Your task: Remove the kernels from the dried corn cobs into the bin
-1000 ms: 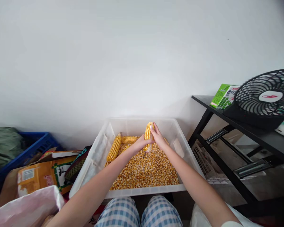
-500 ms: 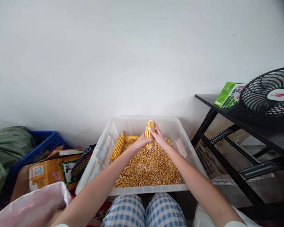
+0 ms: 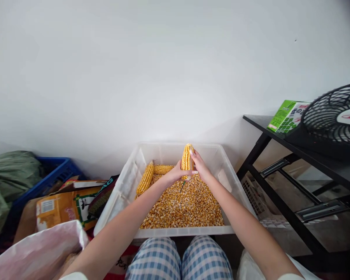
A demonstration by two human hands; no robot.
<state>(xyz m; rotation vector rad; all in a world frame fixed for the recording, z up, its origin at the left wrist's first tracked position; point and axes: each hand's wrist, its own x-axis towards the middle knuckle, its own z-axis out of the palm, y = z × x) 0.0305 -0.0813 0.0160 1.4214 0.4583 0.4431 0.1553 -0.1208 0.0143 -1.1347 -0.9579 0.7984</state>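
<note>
A yellow ear of corn (image 3: 187, 158) stands nearly upright between my hands, above a heap of loose kernels (image 3: 177, 210). My left hand (image 3: 179, 172) is wrapped round its lower part, thumb across the front. On its right side, my right hand (image 3: 198, 165) grips the cob with the thumb near the top. A pale strip shows along the cob's right side. Two more ears of corn lie on the kernels: one ear (image 3: 145, 179) along the bin's left wall, another ear (image 3: 162, 169) crosswise at the back. Below the held cob, a thin dark tool (image 3: 182, 186) sticks up from the kernels.
The clear plastic bin (image 3: 186, 232) stands before my knees, against the white wall. At right is a black table (image 3: 280, 137) with a fan (image 3: 335, 116) and a green box (image 3: 287, 116). A blue crate (image 3: 58, 173), packets (image 3: 56, 208) and a white sack (image 3: 46, 249) crowd the left.
The held ear is slightly higher and more upright. My left thumb has come down across its lower front, and my right thumb is nearer its top. The view has shifted slightly.
</note>
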